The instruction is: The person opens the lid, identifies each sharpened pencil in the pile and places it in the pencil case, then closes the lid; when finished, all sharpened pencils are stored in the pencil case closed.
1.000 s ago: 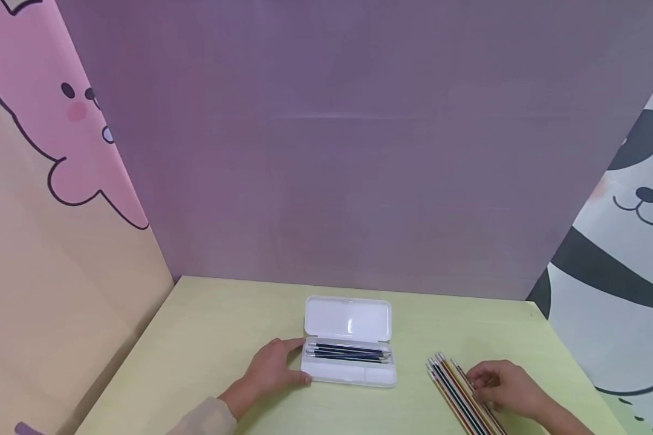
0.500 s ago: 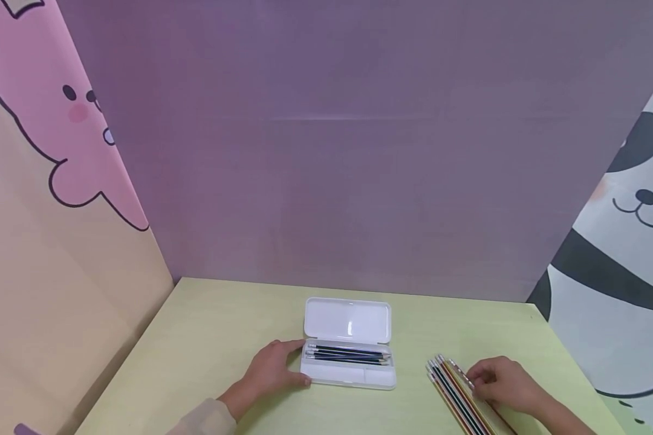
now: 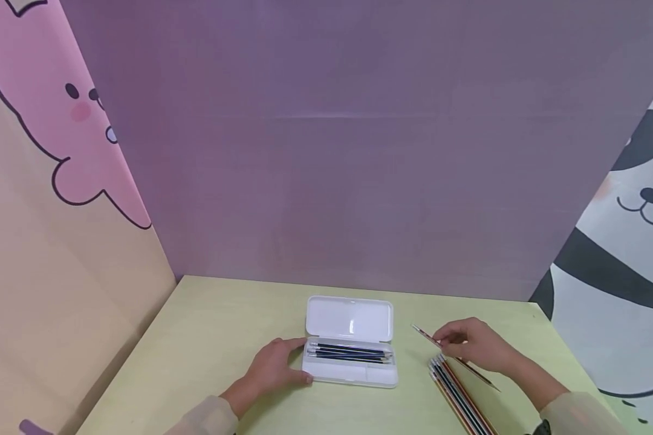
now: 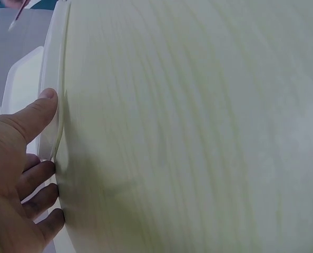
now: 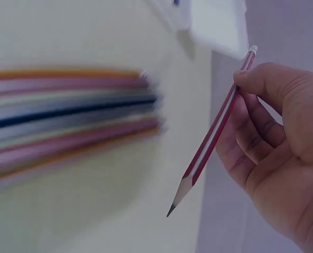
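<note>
A white pencil case [image 3: 351,377] lies with its lid [image 3: 349,318] raised, and several dark-blue pencils [image 3: 348,353] fill its back compartment. My left hand [image 3: 274,365] holds the case by its left end, thumb at the front corner and index finger at the back one. In the left wrist view the thumb [image 4: 38,113] presses on the case's edge. My right hand [image 3: 476,344] pinches a red-and-silver striped pencil [image 5: 212,137] between thumb and fingers, in the air. Its sharpened tip points down and toward me; the white eraser end points toward the case.
Below the right hand a bundle of several striped pencils [image 3: 457,393] lies on the pale yellow table [image 3: 239,314], eraser ends away from me. A purple wall [image 3: 348,181] stands behind the table. Cartoon-printed panels [image 3: 620,254] flank both sides.
My right hand has picked the red-and-silver pencil off the right side of the bundle and moved it up, away from me and slightly left. The left hand stays on the case.
</note>
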{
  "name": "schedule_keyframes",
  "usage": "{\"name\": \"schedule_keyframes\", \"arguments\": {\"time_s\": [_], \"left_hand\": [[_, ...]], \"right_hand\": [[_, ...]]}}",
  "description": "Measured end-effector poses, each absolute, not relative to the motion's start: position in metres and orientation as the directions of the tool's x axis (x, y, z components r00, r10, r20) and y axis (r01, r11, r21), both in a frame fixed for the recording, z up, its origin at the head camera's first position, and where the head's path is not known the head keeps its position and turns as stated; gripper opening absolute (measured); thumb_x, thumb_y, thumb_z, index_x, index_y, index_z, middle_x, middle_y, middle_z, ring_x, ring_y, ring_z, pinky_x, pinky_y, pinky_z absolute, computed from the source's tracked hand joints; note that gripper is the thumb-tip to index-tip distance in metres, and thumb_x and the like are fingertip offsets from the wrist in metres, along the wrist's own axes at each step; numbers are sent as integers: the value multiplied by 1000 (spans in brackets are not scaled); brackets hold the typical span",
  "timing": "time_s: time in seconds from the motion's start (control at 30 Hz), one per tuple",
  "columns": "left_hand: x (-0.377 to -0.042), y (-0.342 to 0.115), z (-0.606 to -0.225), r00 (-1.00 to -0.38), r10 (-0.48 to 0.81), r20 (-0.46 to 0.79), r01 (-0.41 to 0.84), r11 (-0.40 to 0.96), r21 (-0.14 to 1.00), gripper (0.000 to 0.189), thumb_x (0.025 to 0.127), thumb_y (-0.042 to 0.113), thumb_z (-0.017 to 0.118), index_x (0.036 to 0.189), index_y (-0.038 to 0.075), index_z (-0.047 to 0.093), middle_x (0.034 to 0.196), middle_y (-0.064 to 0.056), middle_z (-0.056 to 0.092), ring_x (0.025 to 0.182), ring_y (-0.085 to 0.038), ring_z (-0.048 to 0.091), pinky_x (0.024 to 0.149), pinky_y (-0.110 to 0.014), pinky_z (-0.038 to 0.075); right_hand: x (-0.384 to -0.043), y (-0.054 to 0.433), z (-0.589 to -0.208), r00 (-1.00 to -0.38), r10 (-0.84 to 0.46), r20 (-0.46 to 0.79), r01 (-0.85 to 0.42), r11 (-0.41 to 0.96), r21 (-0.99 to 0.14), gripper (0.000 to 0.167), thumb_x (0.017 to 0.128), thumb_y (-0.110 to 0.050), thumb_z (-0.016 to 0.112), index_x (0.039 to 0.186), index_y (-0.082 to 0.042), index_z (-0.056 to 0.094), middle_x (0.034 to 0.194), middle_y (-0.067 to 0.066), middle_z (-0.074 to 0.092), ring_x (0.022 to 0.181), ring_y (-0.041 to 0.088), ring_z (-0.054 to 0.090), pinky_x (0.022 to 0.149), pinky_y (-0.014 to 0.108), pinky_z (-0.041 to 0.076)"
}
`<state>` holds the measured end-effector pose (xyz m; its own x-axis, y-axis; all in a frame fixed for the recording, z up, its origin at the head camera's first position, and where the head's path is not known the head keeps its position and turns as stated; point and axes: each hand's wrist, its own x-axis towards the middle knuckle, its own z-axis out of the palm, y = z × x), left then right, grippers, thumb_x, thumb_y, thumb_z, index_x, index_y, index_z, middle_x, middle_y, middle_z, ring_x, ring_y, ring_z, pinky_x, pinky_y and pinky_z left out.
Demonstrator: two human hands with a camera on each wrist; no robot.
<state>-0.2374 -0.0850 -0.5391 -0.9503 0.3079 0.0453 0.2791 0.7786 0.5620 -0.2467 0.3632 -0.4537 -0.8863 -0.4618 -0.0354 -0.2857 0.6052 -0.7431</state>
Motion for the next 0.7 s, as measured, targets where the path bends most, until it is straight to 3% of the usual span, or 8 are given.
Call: {"name": "schedule_keyframes", "arguments": {"time_s": [0.2,0.43,0.7], "left_hand": [[-237,-85,-539,-951,306,38,273,778,566,87,69,48,92,143,15,61,123,-8,71,112,-28,61,99,-52,52],[-239,-85,-539,-947,318,49,290,779,555,87,69,49,91,143,16,62,122,-6,71,110,-27,62,99,-50,53],[-238,-85,-539,-949,311,45,282,781,557,86,69,49,91,143,16,62,123,-6,72,110,-26,62,99,-49,53]], "right_hand": [[-268,319,-447,-856,-516,26,-385,604,-698,17,92,-7,72,108,-9,77,93,2,74,80,9,66,62,28,57],[-285,264,-457,-841,-541,26,-428,635,-643,18,92,-7,74,109,-8,80,100,0,77,88,11,65,75,23,56],[-294,219,-474,-750,-661,-5,-480,550,-684,20,91,-4,73,104,-16,82,99,-5,77,86,9,66,81,24,57]]}}
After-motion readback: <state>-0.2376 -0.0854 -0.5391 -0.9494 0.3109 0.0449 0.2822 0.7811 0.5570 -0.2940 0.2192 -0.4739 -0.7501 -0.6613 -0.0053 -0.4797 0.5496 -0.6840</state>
